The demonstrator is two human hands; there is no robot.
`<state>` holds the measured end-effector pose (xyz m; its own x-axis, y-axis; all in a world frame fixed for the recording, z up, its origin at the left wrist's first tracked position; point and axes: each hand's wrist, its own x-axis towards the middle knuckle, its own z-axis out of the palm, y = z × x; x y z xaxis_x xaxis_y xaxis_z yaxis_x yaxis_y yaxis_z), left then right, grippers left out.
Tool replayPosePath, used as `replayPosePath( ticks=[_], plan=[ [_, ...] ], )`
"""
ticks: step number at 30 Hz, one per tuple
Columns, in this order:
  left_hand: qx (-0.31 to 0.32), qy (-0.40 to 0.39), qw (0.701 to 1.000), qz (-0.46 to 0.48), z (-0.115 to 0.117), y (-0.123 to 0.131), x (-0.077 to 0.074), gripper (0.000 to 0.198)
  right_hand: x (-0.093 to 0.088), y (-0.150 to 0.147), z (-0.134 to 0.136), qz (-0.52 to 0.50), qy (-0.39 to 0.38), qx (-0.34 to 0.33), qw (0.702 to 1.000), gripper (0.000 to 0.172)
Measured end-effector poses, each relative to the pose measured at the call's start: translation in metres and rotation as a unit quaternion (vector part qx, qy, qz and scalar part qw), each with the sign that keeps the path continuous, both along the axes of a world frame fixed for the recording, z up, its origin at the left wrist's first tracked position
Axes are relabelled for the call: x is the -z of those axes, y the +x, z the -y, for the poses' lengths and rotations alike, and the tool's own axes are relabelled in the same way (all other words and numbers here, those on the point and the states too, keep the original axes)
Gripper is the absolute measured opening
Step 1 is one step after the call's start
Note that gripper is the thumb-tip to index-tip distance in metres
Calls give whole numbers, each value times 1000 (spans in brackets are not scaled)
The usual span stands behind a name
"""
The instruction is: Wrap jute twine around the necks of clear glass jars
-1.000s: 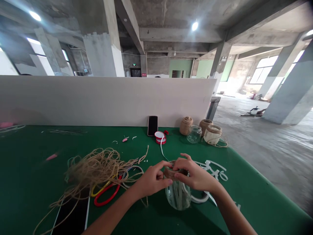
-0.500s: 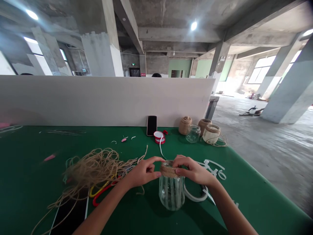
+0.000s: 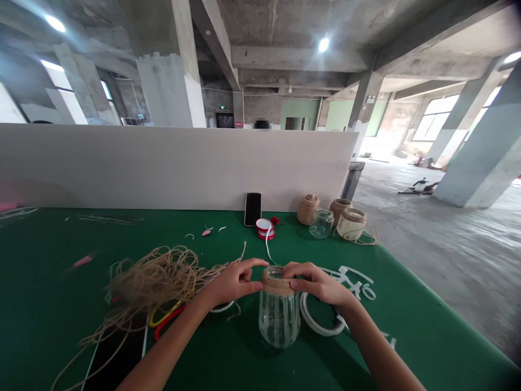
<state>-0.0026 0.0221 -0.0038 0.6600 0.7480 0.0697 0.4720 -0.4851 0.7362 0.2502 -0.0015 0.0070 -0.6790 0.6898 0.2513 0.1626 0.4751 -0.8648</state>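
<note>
A clear glass jar [image 3: 279,320] with vertical frosted stripes stands upright before me, its neck wrapped in a band of brown twine [image 3: 278,285]. My right hand [image 3: 319,282] grips the neck from the right, thumb on the twine and fingers bent over the rim. On the opposite side, my left hand [image 3: 234,279] has its thumb against the twine band and its index fingertip at the rim, with the other fingers curled. Nearest my left forearm lies a tangled heap of twine [image 3: 157,277], partly covering yellow-handled scissors [image 3: 163,313] and red-handled scissors [image 3: 166,323].
Beyond the jar are a red-and-white ribbon spool [image 3: 265,229] and a phone [image 3: 253,209] leaning on a white partition [image 3: 175,168]. Several jars, including a bare glass jar [image 3: 321,224], stand back right. A white ring-shaped roll [image 3: 321,328] and white strips [image 3: 354,285] lie right.
The jar has shifted slightly left, and both hands have moved left with it. More of the white roll shows to its right.
</note>
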Motion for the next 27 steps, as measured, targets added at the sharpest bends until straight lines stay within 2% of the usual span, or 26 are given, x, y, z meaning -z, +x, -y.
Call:
replayPosePath(
  ticks=[5, 9, 13, 17, 23, 27],
  plan=[
    [19, -21, 1000, 11, 7, 6, -2, 42, -5, 3, 3, 36, 26, 19, 999, 23],
    [12, -1, 1000, 20, 18, 14, -4, 35, -14, -6, 14, 113, 82, 67, 988, 19],
    [15, 23, 999, 40, 28, 23, -1, 27, -19, -16, 22, 157, 118, 85, 977, 20],
    [15, 19, 999, 36, 30, 23, -4, 33, -18, -13, 20, 158, 107, 74, 979, 22],
    [15, 16, 1000, 7, 20, 9, -15, 42, -14, -4, 14, 122, 94, 51, 987, 22],
    [5, 25, 999, -19, 12, 3, -11, 44, -12, -2, 11, 107, 88, 37, 990, 25]
  ],
)
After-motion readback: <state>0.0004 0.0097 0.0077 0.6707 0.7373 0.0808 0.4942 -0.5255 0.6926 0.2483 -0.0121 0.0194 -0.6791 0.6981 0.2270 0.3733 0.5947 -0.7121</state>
